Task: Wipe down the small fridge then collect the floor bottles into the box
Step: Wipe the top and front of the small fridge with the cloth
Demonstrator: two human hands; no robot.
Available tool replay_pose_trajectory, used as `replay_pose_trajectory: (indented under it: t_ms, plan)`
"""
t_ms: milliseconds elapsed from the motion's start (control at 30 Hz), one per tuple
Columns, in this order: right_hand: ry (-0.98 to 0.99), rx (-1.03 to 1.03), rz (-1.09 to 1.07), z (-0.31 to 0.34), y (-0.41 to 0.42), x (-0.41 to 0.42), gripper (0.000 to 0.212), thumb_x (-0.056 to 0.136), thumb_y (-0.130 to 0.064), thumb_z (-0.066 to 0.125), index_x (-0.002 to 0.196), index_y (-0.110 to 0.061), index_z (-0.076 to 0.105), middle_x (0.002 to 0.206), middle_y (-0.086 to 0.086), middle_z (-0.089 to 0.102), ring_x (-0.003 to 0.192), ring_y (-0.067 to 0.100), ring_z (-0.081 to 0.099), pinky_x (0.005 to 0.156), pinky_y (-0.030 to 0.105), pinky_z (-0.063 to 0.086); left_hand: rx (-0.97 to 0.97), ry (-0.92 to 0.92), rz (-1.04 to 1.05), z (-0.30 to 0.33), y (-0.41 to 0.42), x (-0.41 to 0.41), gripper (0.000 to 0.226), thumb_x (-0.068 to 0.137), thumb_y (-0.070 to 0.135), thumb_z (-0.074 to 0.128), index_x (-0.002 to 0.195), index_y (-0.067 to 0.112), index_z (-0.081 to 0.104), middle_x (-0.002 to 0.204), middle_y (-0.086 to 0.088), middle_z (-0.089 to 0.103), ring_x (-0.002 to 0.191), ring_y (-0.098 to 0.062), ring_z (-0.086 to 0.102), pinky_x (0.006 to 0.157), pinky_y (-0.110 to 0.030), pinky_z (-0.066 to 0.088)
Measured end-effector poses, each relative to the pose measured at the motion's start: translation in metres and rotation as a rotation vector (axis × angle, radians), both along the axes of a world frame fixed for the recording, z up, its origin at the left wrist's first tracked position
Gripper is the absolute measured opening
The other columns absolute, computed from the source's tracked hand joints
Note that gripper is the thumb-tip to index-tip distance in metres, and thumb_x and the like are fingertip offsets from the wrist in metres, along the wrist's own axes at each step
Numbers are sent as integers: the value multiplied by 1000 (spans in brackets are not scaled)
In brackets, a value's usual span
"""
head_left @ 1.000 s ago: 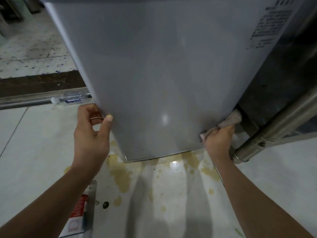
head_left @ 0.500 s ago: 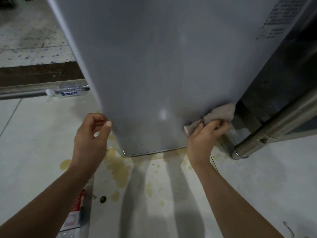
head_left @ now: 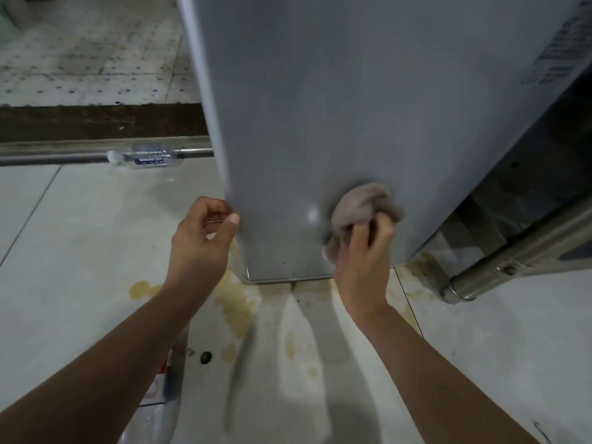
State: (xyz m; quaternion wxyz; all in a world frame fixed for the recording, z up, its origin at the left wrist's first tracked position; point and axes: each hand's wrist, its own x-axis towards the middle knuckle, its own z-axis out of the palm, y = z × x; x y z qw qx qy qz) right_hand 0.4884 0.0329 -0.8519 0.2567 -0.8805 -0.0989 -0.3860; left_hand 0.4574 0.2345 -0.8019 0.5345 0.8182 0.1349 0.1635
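Note:
The small grey fridge [head_left: 352, 107] fills the upper middle of the head view, its flat side facing me. My right hand [head_left: 363, 261] presses a crumpled beige cloth [head_left: 363, 208] against the lower part of that side. My left hand [head_left: 200, 240] grips the fridge's lower left edge, thumb on the front face. A clear plastic bottle [head_left: 145, 158] with a blue label lies on its side on the floor to the left, against a metal rail. Under my left forearm lies a clear bottle with a red and white label [head_left: 160, 376], partly hidden.
Yellow-brown stains [head_left: 237, 302] mark the pale floor tiles below the fridge. A thick steel bar [head_left: 512, 251] juts out low on the right beside a dark cabinet. A metal rail [head_left: 48, 158] and a dark wooden threshold run along the left.
My right hand has slid the cloth leftward from the fridge's lower right corner onto the middle of its side. The left hand stays on the left edge.

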Motion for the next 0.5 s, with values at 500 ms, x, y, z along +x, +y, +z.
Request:
replay_pose_trajectory:
  t_ms: [500]
  plan:
    - [-206,-560,272,-4,-30,25,20,91,-30,61,109,-33,69,108,-5,54,77,23,56,68,37,52,-121,96,-42,-9,6,-7,24,89,6,54,92,28,62,97,7,68,94,-10,64,68,-17,42]
